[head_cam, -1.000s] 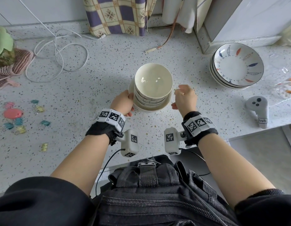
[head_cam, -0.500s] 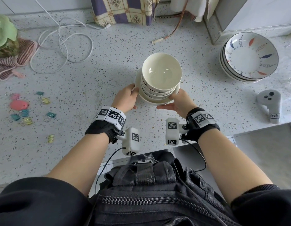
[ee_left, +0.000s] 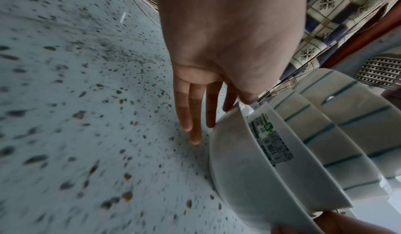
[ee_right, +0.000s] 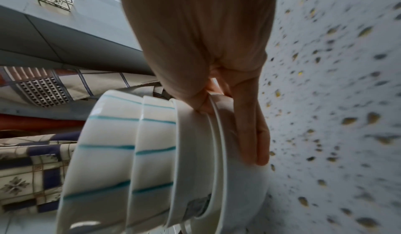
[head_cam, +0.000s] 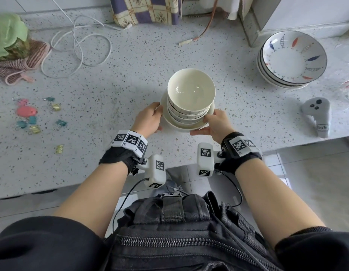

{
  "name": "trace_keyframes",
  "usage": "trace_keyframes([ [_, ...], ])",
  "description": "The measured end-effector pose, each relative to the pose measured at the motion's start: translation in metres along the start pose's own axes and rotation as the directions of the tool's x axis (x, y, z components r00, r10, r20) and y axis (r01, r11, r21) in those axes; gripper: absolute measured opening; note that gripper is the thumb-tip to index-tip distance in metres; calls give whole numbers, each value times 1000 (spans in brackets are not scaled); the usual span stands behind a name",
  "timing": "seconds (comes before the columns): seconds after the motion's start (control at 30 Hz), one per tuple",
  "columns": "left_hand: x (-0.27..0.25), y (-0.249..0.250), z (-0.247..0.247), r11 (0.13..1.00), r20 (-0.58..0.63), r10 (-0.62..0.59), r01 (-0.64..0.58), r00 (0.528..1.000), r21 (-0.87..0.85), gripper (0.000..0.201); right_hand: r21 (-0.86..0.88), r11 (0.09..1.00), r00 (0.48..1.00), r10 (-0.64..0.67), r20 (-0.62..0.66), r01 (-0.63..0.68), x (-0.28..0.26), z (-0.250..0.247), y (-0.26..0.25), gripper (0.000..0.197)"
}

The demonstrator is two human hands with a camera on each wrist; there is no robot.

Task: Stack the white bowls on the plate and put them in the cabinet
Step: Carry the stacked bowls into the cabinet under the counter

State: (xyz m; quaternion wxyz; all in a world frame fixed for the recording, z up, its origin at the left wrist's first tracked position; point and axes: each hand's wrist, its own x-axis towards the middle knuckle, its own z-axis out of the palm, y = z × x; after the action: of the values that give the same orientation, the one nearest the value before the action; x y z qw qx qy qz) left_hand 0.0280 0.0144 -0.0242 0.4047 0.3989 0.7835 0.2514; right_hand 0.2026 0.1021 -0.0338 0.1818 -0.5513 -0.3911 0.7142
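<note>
Several white bowls (head_cam: 191, 90) sit nested on a white plate (head_cam: 181, 125), held just above the speckled counter near its front edge. My left hand (head_cam: 148, 119) pinches the plate's left rim, thumb on top and straight fingers (ee_left: 195, 117) underneath. On the opposite rim my right hand (head_cam: 214, 124) grips the same way, thumb against the lowest bowl and fingers (ee_right: 251, 134) flat under the plate (ee_right: 243, 186). The bowls (ee_right: 108, 152) carry thin teal stripes on their outer walls. A printed label shows on the lowest bowl (ee_left: 271, 143). No cabinet is in view.
A stack of fish-patterned plates (head_cam: 293, 57) stands at the back right, a white controller (head_cam: 316, 114) near the counter's front edge (head_cam: 287, 145). A white cable (head_cam: 75, 45), coloured binder clips (head_cam: 32, 118) and a green-lidded jar (head_cam: 9, 36) lie left. A checked cloth (head_cam: 146, 8) hangs behind.
My right hand, free beside the stack a second ago, has taken hold of the plate's right rim. The stack has come nearer to me and to the counter's front edge.
</note>
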Motion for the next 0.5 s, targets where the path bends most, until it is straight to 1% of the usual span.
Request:
trace_keyframes([
  [0.23,-79,-1,48,995,-27,-24,22,999,-94,37,4,1000,999,-4,48,4,-66,-40,40,27],
  [0.3,-104,-3,64,991,-50,-40,34,998,-128,37,-3,1000,998,4,64,-4,-86,-52,54,29],
  [0.37,-128,-7,79,990,-71,-43,33,997,-137,37,-15,1000,997,17,69,-16,-103,-61,69,36],
  [0.5,-168,-22,100,991,-37,-42,37,998,-126,34,-30,999,998,21,55,-20,-138,-74,101,34],
])
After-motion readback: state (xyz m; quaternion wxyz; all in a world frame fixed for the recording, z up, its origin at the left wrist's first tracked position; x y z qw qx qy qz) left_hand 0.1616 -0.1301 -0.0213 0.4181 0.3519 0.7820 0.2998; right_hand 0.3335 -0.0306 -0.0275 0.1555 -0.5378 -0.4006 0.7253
